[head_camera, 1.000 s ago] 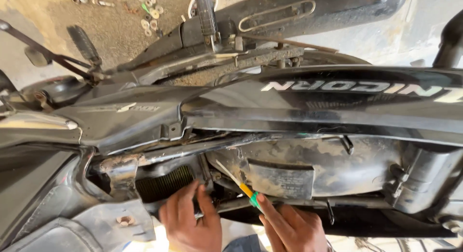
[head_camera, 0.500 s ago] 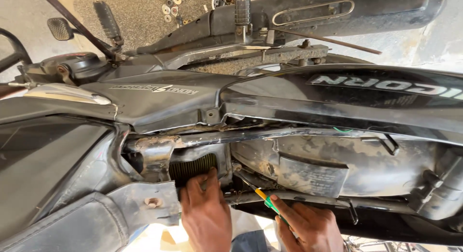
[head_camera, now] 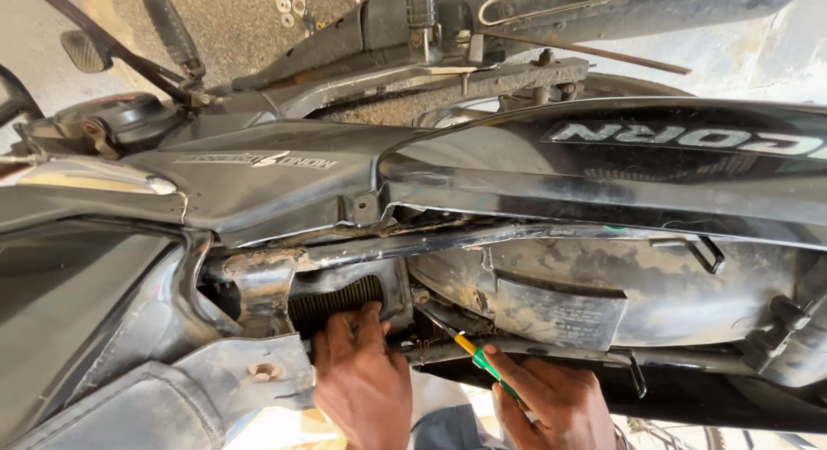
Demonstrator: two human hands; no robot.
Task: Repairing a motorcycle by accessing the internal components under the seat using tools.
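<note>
Both hands have slid a bit to the right across the picture since a moment ago, and the bike sits nearer to the left now, so more of its dark side panel shows.

From the head camera, a black motorbike [head_camera: 284,170] fills the view, seen from its side with the covers off. Low in the bike sits a ribbed filter [head_camera: 334,302] in a dirty box.

The left hand [head_camera: 362,381] is just under the filter. Its fingers [head_camera: 360,322] are spread and press flat on the filter's lower edge. It is not wrapped around anything.

The right hand [head_camera: 551,403] is to the right of the filter, a little lower. It is closed around a screwdriver [head_camera: 469,348] with a yellow and green handle. The thin metal tip points up and left, toward the corner of the box just right of the filter. I cannot tell if the tip sits on a screw.

Right of the filter is a big round muddy cover [head_camera: 620,282]. A thin rusty bar [head_camera: 551,355] runs under it, just above the right hand.
</note>
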